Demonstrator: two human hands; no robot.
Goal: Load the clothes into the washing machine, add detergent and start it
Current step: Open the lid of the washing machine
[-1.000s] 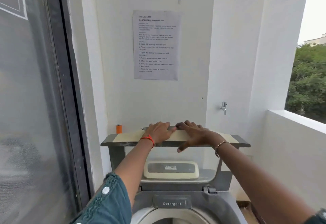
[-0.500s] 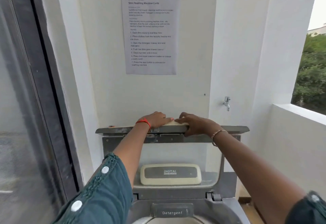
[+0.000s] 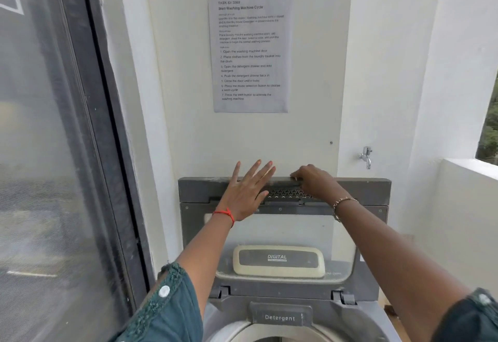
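The grey lid [image 3: 372, 193] of the top-loading washing machine stands upright against the white wall, with a clear window and a cream "DIGITAL" panel [image 3: 279, 260] low on it. My left hand [image 3: 246, 193] lies flat on the lid's upper band with its fingers spread and reaching above the top edge. My right hand [image 3: 314, 182] curls its fingers over the lid's top edge. Below the hinges sits the drawer marked "Detergent" [image 3: 280, 317]. The white rim of the drum opening [image 3: 237, 332] shows at the bottom. No clothes are in view.
A printed instruction sheet [image 3: 250, 50] hangs on the wall above the lid. A metal tap [image 3: 366, 156] juts out at the right. A dark-framed glass door [image 3: 80, 126] fills the left side. A low white balcony wall [image 3: 469, 207] stands at the right.
The lid has swung from roughly level to upright against the wall. My left hand has gone from resting on its edge to flat with fingers spread; my right hand still hooks the edge.
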